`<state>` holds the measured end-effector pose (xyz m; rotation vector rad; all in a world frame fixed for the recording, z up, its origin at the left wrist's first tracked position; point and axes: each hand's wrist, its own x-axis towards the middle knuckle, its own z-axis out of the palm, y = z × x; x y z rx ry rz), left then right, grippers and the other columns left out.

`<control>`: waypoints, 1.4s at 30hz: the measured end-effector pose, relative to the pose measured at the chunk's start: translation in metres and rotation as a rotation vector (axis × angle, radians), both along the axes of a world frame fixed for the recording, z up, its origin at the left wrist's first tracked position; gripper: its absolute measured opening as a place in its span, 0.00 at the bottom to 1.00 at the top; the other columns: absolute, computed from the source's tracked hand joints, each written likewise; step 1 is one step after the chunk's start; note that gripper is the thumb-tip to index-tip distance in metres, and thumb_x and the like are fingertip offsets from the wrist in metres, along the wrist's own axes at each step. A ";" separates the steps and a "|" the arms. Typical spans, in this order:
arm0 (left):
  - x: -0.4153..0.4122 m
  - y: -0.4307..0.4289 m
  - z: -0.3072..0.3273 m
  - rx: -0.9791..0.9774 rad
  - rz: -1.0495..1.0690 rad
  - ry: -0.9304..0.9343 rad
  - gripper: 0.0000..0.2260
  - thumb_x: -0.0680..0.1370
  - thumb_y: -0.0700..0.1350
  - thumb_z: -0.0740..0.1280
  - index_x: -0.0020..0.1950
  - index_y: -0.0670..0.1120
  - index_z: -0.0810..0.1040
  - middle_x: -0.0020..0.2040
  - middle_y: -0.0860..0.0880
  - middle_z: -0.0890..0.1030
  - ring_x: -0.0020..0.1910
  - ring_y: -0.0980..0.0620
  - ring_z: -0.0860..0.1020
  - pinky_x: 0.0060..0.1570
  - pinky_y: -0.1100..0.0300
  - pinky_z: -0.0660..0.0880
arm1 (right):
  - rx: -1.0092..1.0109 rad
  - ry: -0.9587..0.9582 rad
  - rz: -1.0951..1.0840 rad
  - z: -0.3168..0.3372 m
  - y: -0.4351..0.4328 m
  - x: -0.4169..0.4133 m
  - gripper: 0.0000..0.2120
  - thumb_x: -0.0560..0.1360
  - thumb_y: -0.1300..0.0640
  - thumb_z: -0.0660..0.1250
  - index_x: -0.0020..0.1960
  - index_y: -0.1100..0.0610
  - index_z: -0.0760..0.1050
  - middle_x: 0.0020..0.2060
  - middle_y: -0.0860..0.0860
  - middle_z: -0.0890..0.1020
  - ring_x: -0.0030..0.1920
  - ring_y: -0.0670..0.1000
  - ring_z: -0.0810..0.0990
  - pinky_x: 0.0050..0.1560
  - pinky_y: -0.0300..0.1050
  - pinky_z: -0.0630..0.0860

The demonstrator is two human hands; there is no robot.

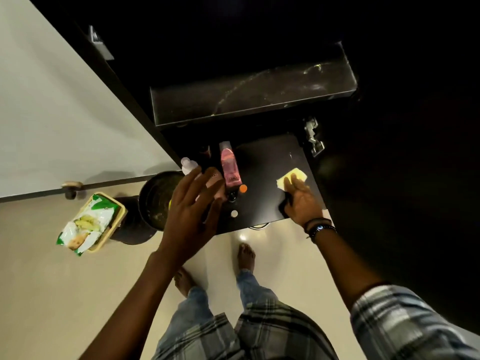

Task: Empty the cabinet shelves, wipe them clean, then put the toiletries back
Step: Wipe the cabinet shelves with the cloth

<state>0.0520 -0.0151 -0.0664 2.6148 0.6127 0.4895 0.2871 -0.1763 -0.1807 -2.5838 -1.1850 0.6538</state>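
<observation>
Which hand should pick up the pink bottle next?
Probably left. The left hand is open, its fingers right beside the pink bottle. The right hand is pressing the yellow cloth farther along the shelf.

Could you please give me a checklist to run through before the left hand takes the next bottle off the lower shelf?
1. Left hand free: ok, fingers spread, holding nothing.
2. Pink bottle reachable: ok, beside the fingertips.
3. Lower shelf emptied: not ok, the white bottle and others stand at its left.
4. Upper shelf clean: not ok, bare but streaked with pale dust.
5. Yellow cloth ready: ok, right hand presses it on the lower shelf.
6. Pink bottle's cap closed: cannot tell.
</observation>
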 end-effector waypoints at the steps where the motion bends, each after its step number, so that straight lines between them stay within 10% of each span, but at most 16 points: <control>1: -0.006 -0.005 -0.006 -0.041 0.039 0.012 0.18 0.79 0.46 0.63 0.67 0.42 0.73 0.70 0.42 0.70 0.73 0.43 0.62 0.68 0.43 0.63 | 0.024 0.016 0.017 0.001 0.011 -0.009 0.28 0.72 0.63 0.67 0.71 0.62 0.67 0.73 0.59 0.65 0.72 0.60 0.66 0.73 0.50 0.61; 6: -0.018 -0.015 -0.017 -0.151 0.126 0.054 0.21 0.78 0.47 0.64 0.69 0.43 0.69 0.72 0.43 0.67 0.74 0.44 0.59 0.69 0.43 0.63 | 0.154 -0.034 0.229 -0.005 0.014 -0.064 0.22 0.66 0.64 0.74 0.59 0.59 0.80 0.61 0.57 0.80 0.59 0.61 0.79 0.57 0.54 0.79; 13: -0.028 -0.017 -0.026 -0.195 0.203 0.044 0.20 0.78 0.46 0.64 0.69 0.42 0.69 0.71 0.43 0.68 0.74 0.44 0.60 0.69 0.44 0.64 | 0.109 -0.147 0.169 -0.005 -0.007 -0.038 0.13 0.75 0.60 0.63 0.56 0.51 0.79 0.59 0.53 0.79 0.58 0.57 0.78 0.56 0.49 0.78; 20: -0.029 -0.022 -0.036 -0.236 0.232 0.063 0.21 0.78 0.47 0.62 0.70 0.42 0.68 0.72 0.43 0.67 0.74 0.45 0.60 0.68 0.44 0.65 | 0.161 -0.050 0.245 -0.007 0.038 -0.077 0.21 0.59 0.72 0.72 0.50 0.56 0.83 0.52 0.54 0.82 0.49 0.58 0.80 0.46 0.45 0.81; 28: -0.033 -0.023 -0.030 -0.261 0.217 0.086 0.23 0.78 0.50 0.61 0.70 0.42 0.68 0.72 0.43 0.67 0.72 0.44 0.63 0.68 0.48 0.65 | 0.184 -0.007 0.147 0.006 -0.024 -0.072 0.20 0.63 0.76 0.67 0.49 0.60 0.83 0.52 0.57 0.81 0.50 0.59 0.81 0.58 0.38 0.74; 31: -0.036 -0.027 -0.024 -0.276 0.215 0.095 0.24 0.77 0.51 0.62 0.71 0.43 0.66 0.72 0.44 0.66 0.69 0.43 0.65 0.65 0.47 0.68 | 0.333 0.044 -0.048 0.045 -0.010 -0.063 0.14 0.71 0.72 0.66 0.51 0.59 0.83 0.50 0.55 0.81 0.50 0.54 0.82 0.58 0.24 0.65; 42: -0.046 -0.028 -0.013 -0.282 0.218 0.081 0.27 0.76 0.56 0.60 0.72 0.44 0.65 0.69 0.44 0.69 0.67 0.45 0.68 0.62 0.48 0.71 | 0.989 -0.222 0.098 0.213 0.115 -0.053 0.07 0.76 0.67 0.66 0.52 0.65 0.81 0.50 0.57 0.81 0.53 0.54 0.80 0.56 0.45 0.77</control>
